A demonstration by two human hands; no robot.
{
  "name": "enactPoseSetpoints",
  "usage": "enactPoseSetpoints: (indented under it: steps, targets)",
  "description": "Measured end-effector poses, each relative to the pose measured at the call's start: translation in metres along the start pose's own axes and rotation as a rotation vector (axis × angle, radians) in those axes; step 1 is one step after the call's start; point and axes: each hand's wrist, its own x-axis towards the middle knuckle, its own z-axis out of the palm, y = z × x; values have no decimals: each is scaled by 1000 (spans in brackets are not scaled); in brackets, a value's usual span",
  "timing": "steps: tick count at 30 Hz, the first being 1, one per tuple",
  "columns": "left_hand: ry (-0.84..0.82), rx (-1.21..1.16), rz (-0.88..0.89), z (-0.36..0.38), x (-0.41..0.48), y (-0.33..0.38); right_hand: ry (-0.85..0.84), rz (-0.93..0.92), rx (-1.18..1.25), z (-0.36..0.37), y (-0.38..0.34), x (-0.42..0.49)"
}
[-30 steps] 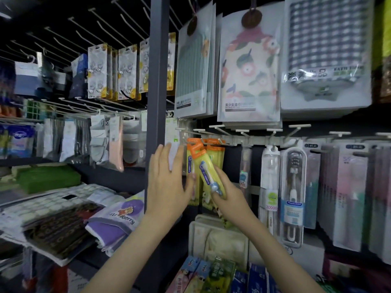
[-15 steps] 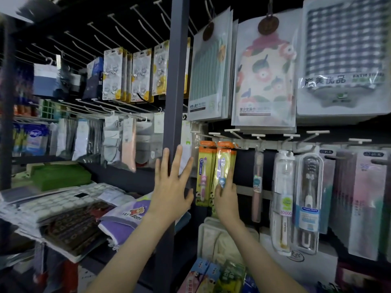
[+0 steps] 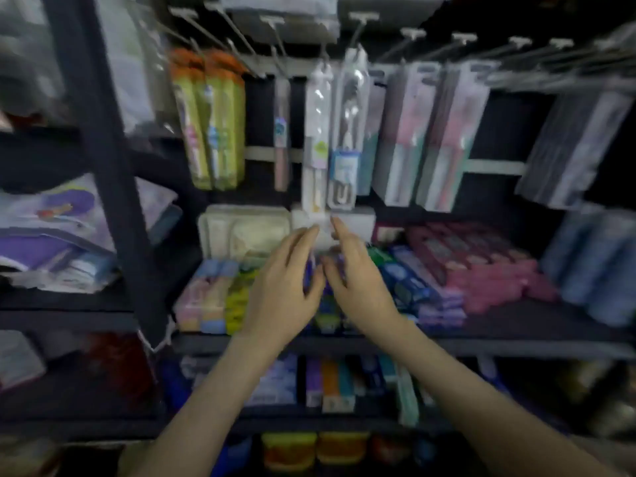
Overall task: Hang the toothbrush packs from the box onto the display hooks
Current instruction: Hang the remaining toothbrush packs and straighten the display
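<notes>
left hand (image 3: 285,290): fingers loose, holding nothing | right hand (image 3: 359,284): likewise loose and bare, thumbs nearly touching, low before the shelf (image 3: 516,325) | toothbrush packs (image 3: 210,122): two green-orange, side by side on display hooks (image 3: 363,17), above-left of hands | frame blurred

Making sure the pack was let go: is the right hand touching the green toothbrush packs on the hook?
Apart. The head view shows the right hand low down, well below the hanging green toothbrush packs, with a clear gap between them.
</notes>
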Motion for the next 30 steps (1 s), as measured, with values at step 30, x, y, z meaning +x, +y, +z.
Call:
enactPoseSetpoints:
  steps: [30]
  targets:
    - [-1364, 231, -486, 490, -310, 328, -944, 520, -490, -258, 409, -533]
